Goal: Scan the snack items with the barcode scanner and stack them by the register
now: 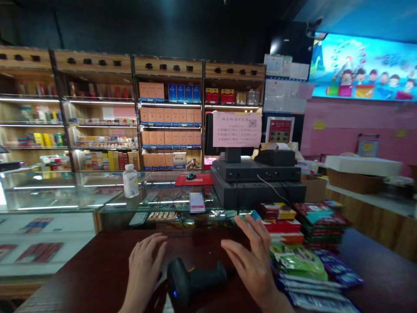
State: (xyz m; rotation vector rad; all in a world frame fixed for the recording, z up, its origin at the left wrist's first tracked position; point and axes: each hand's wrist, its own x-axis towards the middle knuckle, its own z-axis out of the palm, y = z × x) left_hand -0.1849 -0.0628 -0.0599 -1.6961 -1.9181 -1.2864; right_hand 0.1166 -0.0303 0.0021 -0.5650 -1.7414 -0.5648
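A black barcode scanner [195, 280] lies on the dark red-brown counter [107, 256], its blue light lit at the left end. My left hand [146, 261] is just left of the scanner's head, fingers stretched forward, with nothing in it. On the other side, my right hand [252, 256] is raised with thumb and fingers apart, holding nothing. Close by on its right are a green snack packet [298, 261], a purple packet [339, 267] and a stack of silvery-edged packets [316, 293].
Behind the packets sit stacked red and green packs [321, 221] and small boxes [276, 211]. A cash register [257, 174] stands at the back with a pink sign [236, 129]. The glass case [110, 202] bears a white bottle [130, 181], a small card stand [197, 203] and a mouse [190, 176] on a red mat.
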